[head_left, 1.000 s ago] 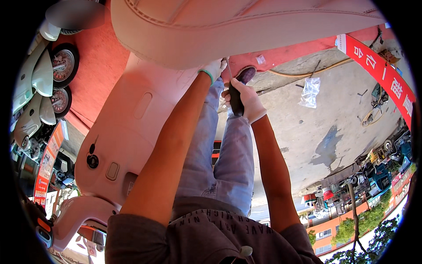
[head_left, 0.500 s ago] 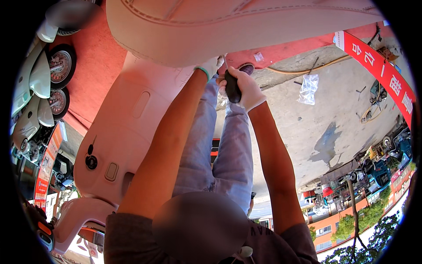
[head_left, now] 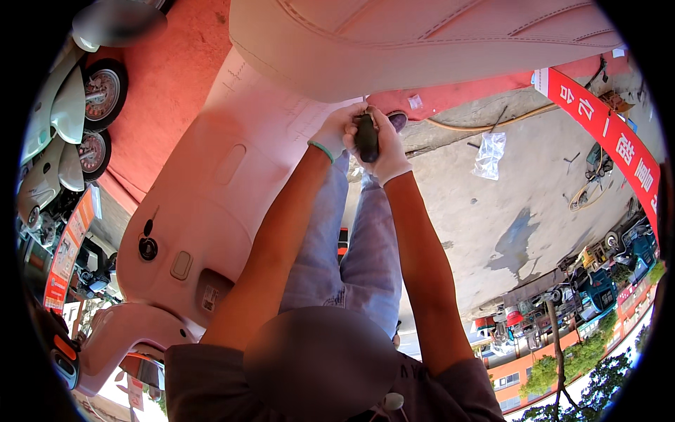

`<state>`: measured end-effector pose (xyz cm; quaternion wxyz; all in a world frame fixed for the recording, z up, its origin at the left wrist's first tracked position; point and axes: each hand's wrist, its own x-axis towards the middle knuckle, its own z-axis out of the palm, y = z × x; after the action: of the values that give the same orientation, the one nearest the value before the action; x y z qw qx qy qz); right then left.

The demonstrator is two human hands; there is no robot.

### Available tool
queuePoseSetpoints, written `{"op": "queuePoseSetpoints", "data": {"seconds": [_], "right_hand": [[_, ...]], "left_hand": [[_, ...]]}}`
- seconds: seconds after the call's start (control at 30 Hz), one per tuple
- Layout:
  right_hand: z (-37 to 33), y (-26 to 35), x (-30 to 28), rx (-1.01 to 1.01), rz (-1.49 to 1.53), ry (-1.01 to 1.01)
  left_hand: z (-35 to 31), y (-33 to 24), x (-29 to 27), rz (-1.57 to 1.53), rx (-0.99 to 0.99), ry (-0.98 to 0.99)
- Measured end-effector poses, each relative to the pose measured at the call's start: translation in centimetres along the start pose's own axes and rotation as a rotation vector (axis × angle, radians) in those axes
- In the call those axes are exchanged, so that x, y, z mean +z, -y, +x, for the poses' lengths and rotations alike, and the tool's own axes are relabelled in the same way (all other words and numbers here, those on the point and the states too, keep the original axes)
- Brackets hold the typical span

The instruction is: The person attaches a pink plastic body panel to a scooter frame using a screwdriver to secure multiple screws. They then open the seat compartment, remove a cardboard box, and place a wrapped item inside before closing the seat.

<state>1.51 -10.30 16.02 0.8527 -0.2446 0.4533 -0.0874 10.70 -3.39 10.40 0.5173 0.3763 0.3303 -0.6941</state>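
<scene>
A screwdriver with a thick black handle [head_left: 367, 139] sits in my right hand [head_left: 389, 149], which wears a white glove and has its fingers wrapped round the handle. My left hand [head_left: 339, 129], in a white glove with a green cuff, is closed against the screwdriver's upper end, beside the right fingers. Both hands are just below the edge of a scooter's pale stitched seat [head_left: 394, 60]. The screwdriver's tip and whatever it meets are hidden by the fingers and the seat. The scooter's pinkish body [head_left: 190, 190] runs along my left arm.
A key [head_left: 148, 235] stands in the scooter's lock at the left. Other scooters with spoked wheels [head_left: 105, 95] are parked beyond. To the right, a clear plastic bag [head_left: 490, 156] and a yellowish hose [head_left: 485, 129] lie on the concrete, by a red banner [head_left: 605, 126].
My left hand has come closer to the right one and now meets it at the screwdriver. The handle has turned more upright, and the shaft that showed before is mostly covered.
</scene>
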Motion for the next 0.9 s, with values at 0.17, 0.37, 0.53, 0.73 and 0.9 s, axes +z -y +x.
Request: {"op": "queuePoseSetpoints", "data": {"seconds": [0.17,0.37,0.53,0.73,0.9], "right_hand": [[-5.5,6.7,6.0,-0.154,-1.712,-0.130],[-4.8,4.7,5.7,-0.122,-2.003,-0.080],[-3.0,6.1,5.6,0.301,-0.844,-0.356],[-4.1,5.2,5.0,-0.351,-1.943,-0.143],[-2.7,5.5,4.8,0.120,-1.586,-0.186]], "left_hand": [[0.3,0.2,0.1,0.162,0.175,-0.118],[-2.0,1.0,2.3,0.031,0.216,-0.117],[-5.1,1.7,1.6,-0.272,0.038,0.569],[-3.8,1.6,1.9,-0.228,0.090,0.018],[-2.5,2.1,1.1,-0.361,0.075,0.251]]}}
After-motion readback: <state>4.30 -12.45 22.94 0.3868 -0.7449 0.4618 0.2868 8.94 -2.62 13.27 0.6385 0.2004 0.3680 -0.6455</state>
